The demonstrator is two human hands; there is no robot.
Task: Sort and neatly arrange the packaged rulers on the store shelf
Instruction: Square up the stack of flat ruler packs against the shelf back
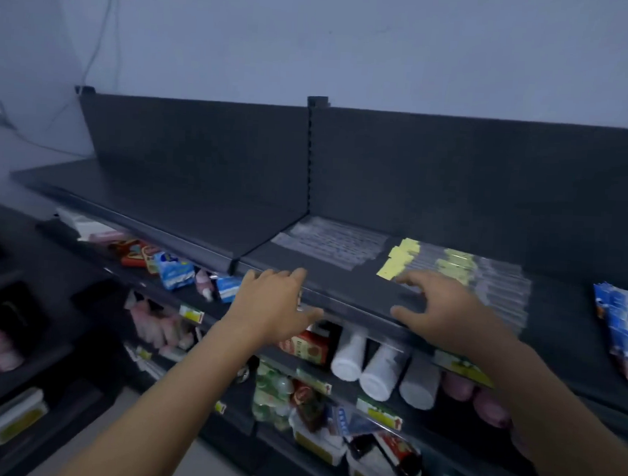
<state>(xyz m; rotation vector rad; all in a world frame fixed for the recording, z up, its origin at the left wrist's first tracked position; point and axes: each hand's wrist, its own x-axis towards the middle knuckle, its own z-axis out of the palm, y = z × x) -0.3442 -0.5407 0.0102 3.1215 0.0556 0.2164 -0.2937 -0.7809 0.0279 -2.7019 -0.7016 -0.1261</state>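
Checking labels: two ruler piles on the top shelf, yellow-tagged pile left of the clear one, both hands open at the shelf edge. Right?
No. The head view shows the yellow-tagged pile right of the clear pile, not left. The rest holds: both lie on the top shelf, with left hand and right hand open at its edge.

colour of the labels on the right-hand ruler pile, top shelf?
Pale yellow labels on the right-hand ruler pile, clear sleeves. Head view, the only one.
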